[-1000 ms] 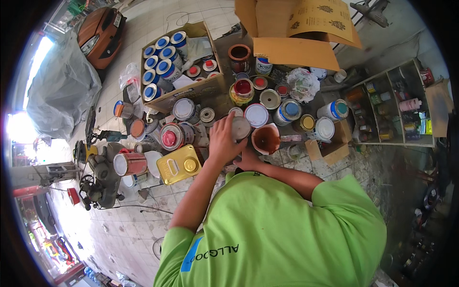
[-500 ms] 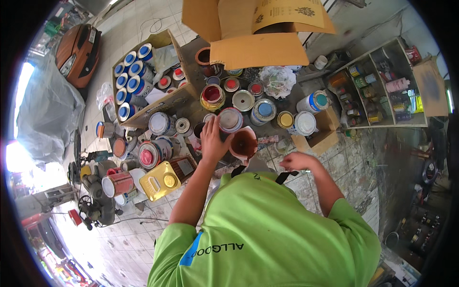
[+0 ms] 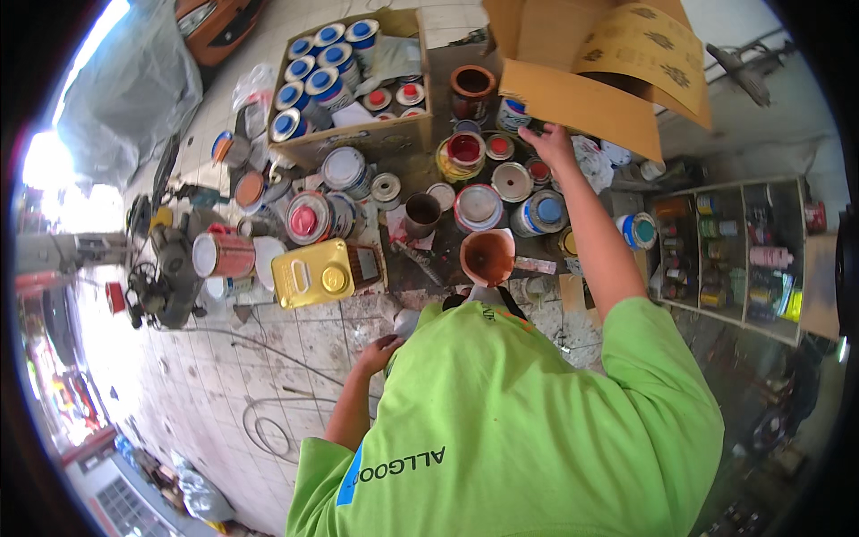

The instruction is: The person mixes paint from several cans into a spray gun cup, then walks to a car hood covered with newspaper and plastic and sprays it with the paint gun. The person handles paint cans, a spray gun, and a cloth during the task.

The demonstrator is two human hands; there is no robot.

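Can, blue-labelled, just beside right hand; left hand well apart.

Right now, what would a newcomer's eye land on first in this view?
Probably the bright green shirt, filling the lower middle. Next, the shiny gold can left of centre and the open box of blue-capped cans at upper left. Then the outstretched right hand, above centre, close to a blue-and-white can at the edge of a large cardboard flap.

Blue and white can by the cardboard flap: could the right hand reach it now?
Likely yes: the right hand is beside the can, near side exposed; the cardboard flap partly hides its top.
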